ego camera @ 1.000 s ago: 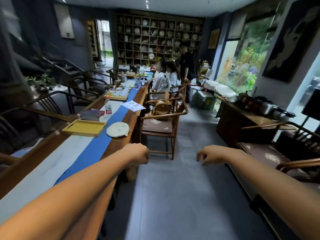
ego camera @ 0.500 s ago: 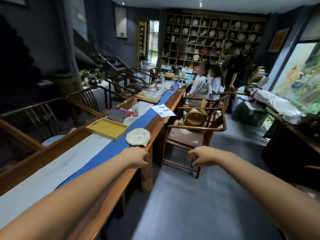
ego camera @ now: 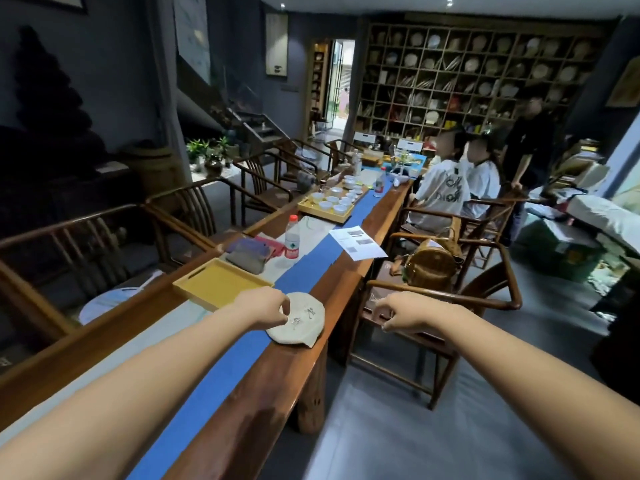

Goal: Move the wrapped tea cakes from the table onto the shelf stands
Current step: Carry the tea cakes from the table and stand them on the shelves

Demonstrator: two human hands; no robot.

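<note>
Cream paper wraps the one tea cake (ego camera: pixel 298 320) in view, a flat round disc with dark brush characters on its top face. It lies flat near the right edge of the long wooden worktop (ego camera: pixel 273 386), partly on the blue runner (ego camera: pixel 221 372) that runs the length of the surface and partly on bare wood. The left hand (ego camera: pixel 261 307) reaches out over the runner and meets the cake's left rim; its fingers (ego camera: pixel 282 308) curl down onto the wrapper, touching the top face, though a closed grasp cannot be told from this angle and the cake rests on the worktop. The right hand (ego camera: pixel 401 313) hangs in the air to the right of the worktop, above the seat of a wooden armchair (ego camera: pixel 485 299), loosely curled with the fingers bent inward and holding nothing.

Just behind the left hand sits an empty yellow tray (ego camera: pixel 218 282). Beyond it are a folded dark cloth (ego camera: pixel 249 256), a clear water bottle (ego camera: pixel 292 239) with a red cap, and a printed sheet of paper (ego camera: pixel 356 242) overhanging the right edge. Farther along stands a second yellow tray (ego camera: pixel 327 209) loaded with small white cups. A woven basket bag (ego camera: pixel 431 263) rests on the armchair seat. Against the far wall rises a wooden grid shelf (ego camera: pixel 460 74) whose compartments hold round cakes on stands. Two seated people and one standing person are at the far end.
</note>
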